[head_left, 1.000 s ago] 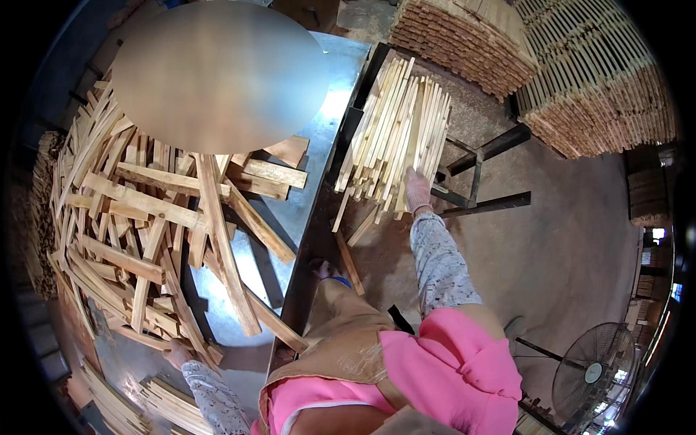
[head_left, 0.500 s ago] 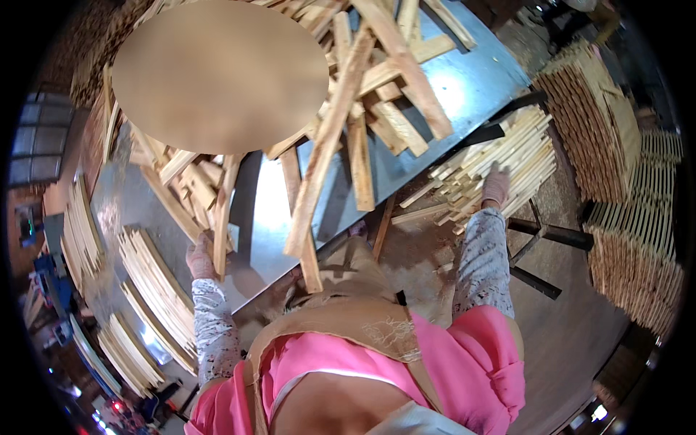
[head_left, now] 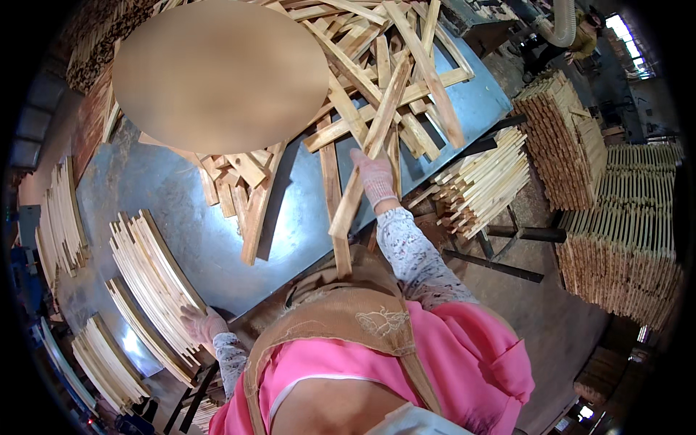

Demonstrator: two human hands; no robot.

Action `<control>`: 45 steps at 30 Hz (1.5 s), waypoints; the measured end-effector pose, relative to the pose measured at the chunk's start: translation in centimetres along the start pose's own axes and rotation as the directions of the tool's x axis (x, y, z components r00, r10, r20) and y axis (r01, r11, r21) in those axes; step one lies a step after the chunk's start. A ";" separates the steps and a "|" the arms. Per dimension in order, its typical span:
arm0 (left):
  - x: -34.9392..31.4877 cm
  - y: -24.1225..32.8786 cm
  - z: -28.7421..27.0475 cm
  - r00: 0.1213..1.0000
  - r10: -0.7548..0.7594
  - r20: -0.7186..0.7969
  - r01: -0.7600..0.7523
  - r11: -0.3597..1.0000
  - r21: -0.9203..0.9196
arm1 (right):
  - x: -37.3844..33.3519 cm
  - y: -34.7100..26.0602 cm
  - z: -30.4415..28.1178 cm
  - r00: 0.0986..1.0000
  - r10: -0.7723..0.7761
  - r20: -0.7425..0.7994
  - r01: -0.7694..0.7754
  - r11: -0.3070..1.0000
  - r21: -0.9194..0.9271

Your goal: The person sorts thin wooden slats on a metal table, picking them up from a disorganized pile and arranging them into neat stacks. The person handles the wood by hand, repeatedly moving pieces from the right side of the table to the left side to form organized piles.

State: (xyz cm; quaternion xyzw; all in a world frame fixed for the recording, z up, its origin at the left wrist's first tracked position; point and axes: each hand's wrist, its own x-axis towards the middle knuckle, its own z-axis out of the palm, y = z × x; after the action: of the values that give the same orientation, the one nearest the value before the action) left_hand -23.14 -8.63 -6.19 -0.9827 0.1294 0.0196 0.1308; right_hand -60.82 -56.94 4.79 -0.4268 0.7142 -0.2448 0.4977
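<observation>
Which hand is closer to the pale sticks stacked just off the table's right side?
Right. The right hand is left of those sticks, at a long board; the left hand is much farther left, at another stack of sticks.

Light is bright in the middle and dim near the sides. White glare shines on the metal table (head_left: 163, 181), with a dark shadow beside it. The right hand (head_left: 375, 177) and its board (head_left: 350, 205) look mostly clear. A window (head_left: 618, 29) glows at the top right. A big blur (head_left: 221, 76) covers the upper left. Edges bend near the black rim.
</observation>
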 end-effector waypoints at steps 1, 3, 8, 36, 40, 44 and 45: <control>0.7 -0.2 0.2 0.999 0.048 -0.015 -0.048 0.998 -0.031 | 0.2 2.6 0.0 0.997 -0.048 -0.052 0.046 0.998 -0.042; 1.5 3.3 -1.6 0.999 0.027 -0.030 -0.031 0.988 -0.150 | -0.8 5.6 -1.4 0.994 -0.107 -0.031 0.106 0.994 -0.038; 1.0 10.3 -6.2 0.937 0.200 -0.287 -0.324 0.805 -0.496 | -9.1 10.2 -4.8 0.966 -0.247 0.073 0.248 0.969 -0.007; -12.9 33.5 -14.1 0.568 0.813 0.129 0.205 0.012 -0.979 | -12.1 7.9 -3.9 0.943 -0.319 0.095 0.331 0.925 -0.184; -12.1 37.0 -15.9 0.298 0.920 0.253 0.521 0.065 -0.851 | -9.2 7.0 0.7 0.730 -0.565 0.384 0.683 0.581 -0.443; -8.1 36.9 -14.8 0.385 0.866 0.318 0.167 0.274 -0.947 | -2.6 4.7 -4.0 0.852 -0.452 -0.265 0.208 0.757 -0.620; -7.9 37.1 -14.2 0.406 0.873 0.270 0.061 0.269 -0.961 | -0.3 5.9 -4.4 0.906 -0.362 -0.218 0.172 0.788 -0.591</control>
State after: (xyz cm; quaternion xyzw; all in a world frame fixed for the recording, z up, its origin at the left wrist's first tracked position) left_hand -40.36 -44.91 -1.27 -0.6656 0.3196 0.5620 -0.3729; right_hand -66.96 -53.97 2.02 -0.6059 0.7564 -0.1597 0.1878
